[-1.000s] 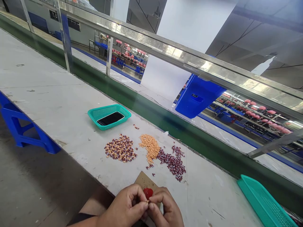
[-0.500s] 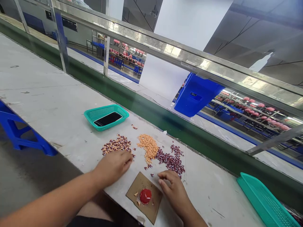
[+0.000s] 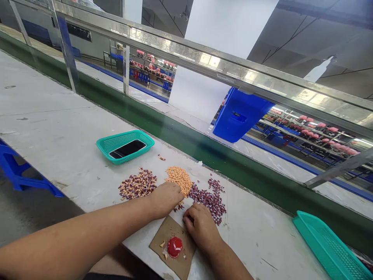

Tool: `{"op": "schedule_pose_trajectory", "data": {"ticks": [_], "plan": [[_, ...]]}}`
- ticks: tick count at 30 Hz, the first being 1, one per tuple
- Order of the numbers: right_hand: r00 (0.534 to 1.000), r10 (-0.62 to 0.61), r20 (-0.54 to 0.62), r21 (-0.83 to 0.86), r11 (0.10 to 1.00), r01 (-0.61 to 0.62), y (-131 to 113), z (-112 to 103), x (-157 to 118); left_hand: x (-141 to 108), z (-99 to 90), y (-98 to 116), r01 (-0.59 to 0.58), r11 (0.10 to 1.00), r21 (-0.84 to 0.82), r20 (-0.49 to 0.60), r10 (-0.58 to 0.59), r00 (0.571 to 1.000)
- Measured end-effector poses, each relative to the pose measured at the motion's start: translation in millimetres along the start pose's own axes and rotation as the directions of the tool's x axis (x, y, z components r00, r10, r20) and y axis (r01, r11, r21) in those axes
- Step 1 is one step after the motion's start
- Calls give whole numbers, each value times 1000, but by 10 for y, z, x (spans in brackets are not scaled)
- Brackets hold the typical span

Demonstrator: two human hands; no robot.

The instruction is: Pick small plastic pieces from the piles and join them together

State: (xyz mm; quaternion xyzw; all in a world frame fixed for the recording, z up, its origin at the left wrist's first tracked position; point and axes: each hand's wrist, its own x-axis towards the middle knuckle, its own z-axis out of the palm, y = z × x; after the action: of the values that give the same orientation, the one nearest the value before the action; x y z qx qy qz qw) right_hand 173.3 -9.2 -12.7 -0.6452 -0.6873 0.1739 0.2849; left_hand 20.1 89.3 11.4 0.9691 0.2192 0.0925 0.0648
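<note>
My left hand [image 3: 166, 199] reaches over the near edge of a pile of small orange pieces [image 3: 178, 177], its fingers bent down and together, their tips largely hidden. Curled beside the near end of a purple-and-white pile [image 3: 211, 202] is my right hand [image 3: 201, 224], thumb close to the fingers; anything pinched there is hidden. Left of them lies a mixed pile of orange-and-purple pieces [image 3: 136, 184]. Between my forearms a brown square sheet [image 3: 172, 228] bears a shiny red dome-shaped object [image 3: 175, 247] and a few orange scraps [image 3: 163, 244].
A teal perforated basket [image 3: 101, 146] holding a phone [image 3: 128, 149] stands behind the mixed pile. Further teal baskets [image 3: 320, 241] sit at the right edge. A green belt [image 3: 163, 130] runs behind the worktable, below a metal rail with a blue bin [image 3: 237, 116].
My left hand has moved right, from beside the mixed pile to the orange pile. My right hand has shifted slightly left and its fingers have curled in. The view has shifted slightly.
</note>
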Motion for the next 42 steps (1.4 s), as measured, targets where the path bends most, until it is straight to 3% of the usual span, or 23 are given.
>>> {"op": "schedule_pose_trajectory", "data": {"ticks": [5,11,13,18,21,23,26,28,31,33,35,38,42], "plan": [[995,85,-58,273,960,-66,89,2,10,137,83,-44,8,994,-108,23,-6,1000],[975,219,39,657,729,-190,66,-83,-49,149,-60,19,48,912,-408,-7,-56,998],[969,238,65,749,630,-206,-11,-118,-85,103,-115,106,63,837,-544,-4,-78,997],[950,258,175,947,220,-234,-244,-155,-173,-99,-162,300,129,547,-827,80,-112,990],[943,264,204,956,154,-250,-347,-142,-242,-219,-169,341,138,392,-910,115,-83,990],[944,236,232,953,136,-269,-388,-124,-295,-283,-180,355,166,228,-959,157,-57,986],[951,198,238,946,173,-273,-398,-98,-374,-364,-215,370,220,4,-975,220,-39,975],[964,191,187,930,281,-236,-371,-87,-419,-418,-244,379,217,-6,-976,216,-93,972],[982,165,93,779,602,-175,-298,-65,-471,-516,-261,398,183,-14,-983,180,-245,953],[994,110,17,570,816,-99,-248,-32,-495,-592,-235,421,165,-91,-982,186,-325,927],[998,15,-67,357,934,10,-210,18,-511,-672,-185,453,153,-193,-969,216,-362,907],[987,-111,-119,157,979,129,-169,96,-530,-785,-101,512,133,-291,-948,248,-406,880],[980,-172,-102,65,982,179,-116,149,-560,-891,-31,589,117,-359,-926,285,-459,841]]}}
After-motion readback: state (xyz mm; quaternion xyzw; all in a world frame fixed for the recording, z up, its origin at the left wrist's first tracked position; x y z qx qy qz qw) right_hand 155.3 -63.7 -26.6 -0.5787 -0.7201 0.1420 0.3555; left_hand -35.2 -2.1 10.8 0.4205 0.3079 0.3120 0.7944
